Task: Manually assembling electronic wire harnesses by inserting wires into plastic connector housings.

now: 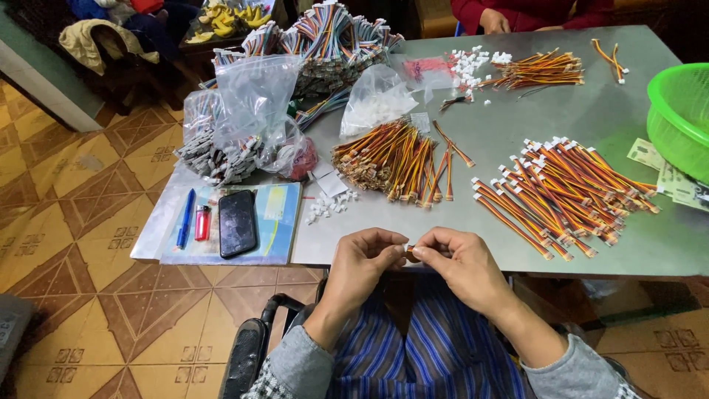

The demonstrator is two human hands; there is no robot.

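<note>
My left hand (362,262) and my right hand (458,266) meet at the near edge of the grey table (517,125), fingertips pinched together on a small wire piece with a connector (408,253); most of it is hidden by the fingers. Beyond the hands lies a pile of orange, red and yellow wire leads (391,159). To the right, a larger spread of similar leads with white connectors (565,192) lies on the table. Loose white connectors (329,205) are scattered left of the hands.
A black phone (238,223), red lighter (202,222) and blue pen (185,218) rest on a booklet at the left. Clear plastic bags (255,103) and rainbow cable bundles (325,37) crowd the far left. A green basket (683,114) sits far right. Another person's hand (493,21) shows across the table.
</note>
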